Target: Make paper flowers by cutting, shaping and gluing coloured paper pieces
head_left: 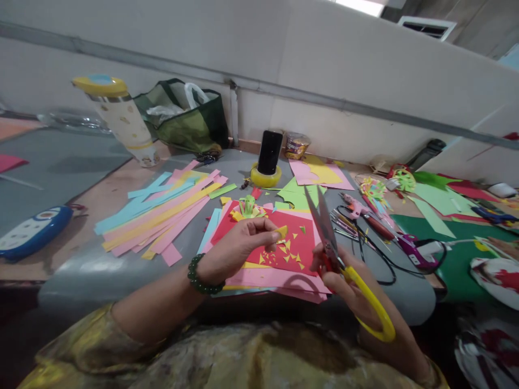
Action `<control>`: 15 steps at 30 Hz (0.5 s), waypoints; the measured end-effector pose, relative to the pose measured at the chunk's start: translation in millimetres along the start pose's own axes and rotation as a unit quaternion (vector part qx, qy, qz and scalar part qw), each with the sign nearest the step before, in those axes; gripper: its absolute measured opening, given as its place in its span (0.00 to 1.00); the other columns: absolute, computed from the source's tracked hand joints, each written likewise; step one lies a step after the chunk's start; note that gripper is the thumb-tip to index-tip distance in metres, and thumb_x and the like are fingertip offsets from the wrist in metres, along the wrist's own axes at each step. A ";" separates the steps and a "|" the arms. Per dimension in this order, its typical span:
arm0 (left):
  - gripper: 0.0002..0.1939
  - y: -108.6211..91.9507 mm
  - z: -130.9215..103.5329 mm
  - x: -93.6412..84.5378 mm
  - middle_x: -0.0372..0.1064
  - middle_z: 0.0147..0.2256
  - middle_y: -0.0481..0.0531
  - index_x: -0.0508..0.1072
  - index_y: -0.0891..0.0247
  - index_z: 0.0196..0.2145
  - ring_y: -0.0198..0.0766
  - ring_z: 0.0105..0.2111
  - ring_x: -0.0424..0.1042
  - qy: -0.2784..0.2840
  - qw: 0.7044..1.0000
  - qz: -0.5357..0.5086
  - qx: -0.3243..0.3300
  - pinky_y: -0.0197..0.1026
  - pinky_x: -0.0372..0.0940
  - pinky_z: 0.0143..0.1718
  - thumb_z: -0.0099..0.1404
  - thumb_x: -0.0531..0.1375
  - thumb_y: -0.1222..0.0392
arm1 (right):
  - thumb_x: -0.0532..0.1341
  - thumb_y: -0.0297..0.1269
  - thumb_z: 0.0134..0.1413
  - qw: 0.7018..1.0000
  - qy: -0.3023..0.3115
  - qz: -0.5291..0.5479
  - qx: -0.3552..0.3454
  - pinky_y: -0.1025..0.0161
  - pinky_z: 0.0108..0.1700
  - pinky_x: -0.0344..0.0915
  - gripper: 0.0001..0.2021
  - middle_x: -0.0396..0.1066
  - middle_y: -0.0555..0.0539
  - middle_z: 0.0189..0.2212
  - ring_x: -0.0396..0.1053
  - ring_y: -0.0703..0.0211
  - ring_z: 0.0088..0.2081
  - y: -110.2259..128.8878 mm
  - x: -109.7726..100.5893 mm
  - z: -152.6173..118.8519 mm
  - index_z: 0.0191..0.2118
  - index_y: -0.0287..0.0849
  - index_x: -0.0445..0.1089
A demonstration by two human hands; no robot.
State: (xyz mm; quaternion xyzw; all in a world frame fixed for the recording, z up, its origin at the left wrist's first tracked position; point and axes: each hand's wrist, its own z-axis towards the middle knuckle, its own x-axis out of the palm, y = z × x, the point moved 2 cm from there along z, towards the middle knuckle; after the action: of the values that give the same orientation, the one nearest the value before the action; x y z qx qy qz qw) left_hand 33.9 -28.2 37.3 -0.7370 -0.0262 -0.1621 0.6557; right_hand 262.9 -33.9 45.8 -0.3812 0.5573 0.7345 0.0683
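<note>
A small piece of yellow paper [281, 231] is pinched between the thumb and fingers of my left hand [253, 237], which wears a green bead bracelet. My right hand [344, 278] grips scissors [324, 227] with yellow handles; their blades point up and away, slightly parted, and touch no paper. Below both hands lies a red paper sheet [298, 224] scattered with yellow paper scraps [287, 244]. Pink sheets [275, 281] stick out under it. Just beyond my left hand sits a green and yellow paper flower [248, 208].
Coloured paper strips [170, 208] fan out at left, near a tumbler [121, 119] and a green bag [190, 116]. A phone [270, 152] stands in a yellow tape roll [265, 175]. To the right are a glue gun [373, 221], its cable, and another person's hand [505, 247].
</note>
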 end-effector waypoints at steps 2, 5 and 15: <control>0.12 3.3 -1.0 5.2 0.67 0.22 0.45 0.73 0.62 0.24 0.33 0.24 0.62 0.008 1.000 -0.011 -0.006 0.38 0.59 0.31 0.50 0.70 0.54 | 0.64 0.54 0.56 0.996 -0.052 0.072 0.019 0.60 0.33 0.71 0.17 0.73 0.47 0.31 0.72 0.55 0.31 6.5 8.0 7.6 0.42 0.46 0.68; 0.14 7.4 -1.7 12.6 0.66 0.21 0.45 0.73 0.63 0.24 0.33 0.24 0.62 0.010 1.000 -0.016 -0.021 0.38 0.59 0.30 0.48 0.72 0.53 | 0.66 0.46 0.54 0.980 -0.110 0.164 0.017 0.60 0.33 0.71 0.16 0.74 0.48 0.33 0.72 0.57 0.31 12.7 22.4 19.6 0.44 0.46 0.65; 0.15 9.4 -4.1 9.3 0.66 0.20 0.45 0.72 0.63 0.22 0.32 0.23 0.62 -0.006 0.999 -0.025 -0.020 0.37 0.58 0.30 0.47 0.73 0.54 | 0.60 0.55 0.61 0.990 -0.071 0.106 -0.061 0.62 0.32 0.70 0.18 0.70 0.50 0.30 0.69 0.59 0.28 13.1 24.5 25.2 0.46 0.47 0.64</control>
State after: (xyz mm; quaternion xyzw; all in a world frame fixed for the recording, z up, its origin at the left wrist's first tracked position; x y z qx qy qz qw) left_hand 44.2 -35.1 31.2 -0.7499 -0.0456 -0.1740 0.6366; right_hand 226.7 -24.8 42.5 -0.2700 0.5427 0.7953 0.0059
